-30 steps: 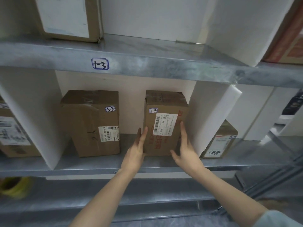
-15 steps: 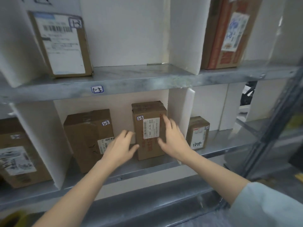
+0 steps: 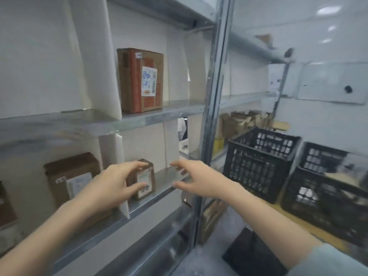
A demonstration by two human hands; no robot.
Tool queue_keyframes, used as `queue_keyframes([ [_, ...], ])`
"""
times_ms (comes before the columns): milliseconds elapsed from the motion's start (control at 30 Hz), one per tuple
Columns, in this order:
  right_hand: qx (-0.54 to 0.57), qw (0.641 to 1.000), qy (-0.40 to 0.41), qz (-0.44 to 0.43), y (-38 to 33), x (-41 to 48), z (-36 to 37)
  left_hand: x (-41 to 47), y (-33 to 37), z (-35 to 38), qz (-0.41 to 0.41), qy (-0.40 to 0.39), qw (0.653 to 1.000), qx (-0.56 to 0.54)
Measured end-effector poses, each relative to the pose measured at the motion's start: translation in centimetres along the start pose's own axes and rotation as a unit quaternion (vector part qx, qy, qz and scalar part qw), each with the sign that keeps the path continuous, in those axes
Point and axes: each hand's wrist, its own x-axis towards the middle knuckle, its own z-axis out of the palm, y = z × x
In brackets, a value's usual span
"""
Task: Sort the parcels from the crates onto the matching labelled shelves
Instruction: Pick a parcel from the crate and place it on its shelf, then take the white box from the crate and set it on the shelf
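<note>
Your left hand (image 3: pixel 111 182) covers part of the small parcel (image 3: pixel 147 167); you can't read its label (image 3: pixel 144 177). The crates (image 3: pixel 260 162) on the right are smeared, contents unclear. The left edge cuts off the leftmost parcel (image 3: pixel 5 206).

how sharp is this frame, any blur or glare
Head view: motion blur throughout, worst on the crates; head view: label on the small parcel unreadable; head view: wide-angle lens leaves the upright leaning, ceiling lights blown white.
</note>
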Motion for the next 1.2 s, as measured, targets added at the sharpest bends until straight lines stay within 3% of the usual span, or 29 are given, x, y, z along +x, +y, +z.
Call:
queue_keyframes([
  [200, -0.036, 0.989, 0.054, 0.13, 9.2, -8.8, -7.4, 9.0, 10.6, 5.8, 0.13, -0.049, 0.99, -0.027],
  [300, -0.064, 0.972, 0.098, 0.205, 15.1, -13.8, -10.8, 13.4, 15.9, 10.5, 0.196, -0.069, 0.978, 0.028],
  [467, -0.089, 0.94, 0.136, 0.3, 24.3, -20.7, -16.0, 20.6, 25.6, 17.7, 0.243, -0.087, 0.966, -0.029],
  [733, -0.116, 0.918, 0.137, 0.355, 37.0, -26.3, -21.7, 31.0, 38.3, 25.2, 0.28, -0.107, 0.951, -0.078],
  [1200, -0.127, 0.875, 0.148, 0.444, 56.6, -25.8, -24.3, 49.3, 50.1, 38.0, 0.378, -0.178, 0.905, -0.081],
])
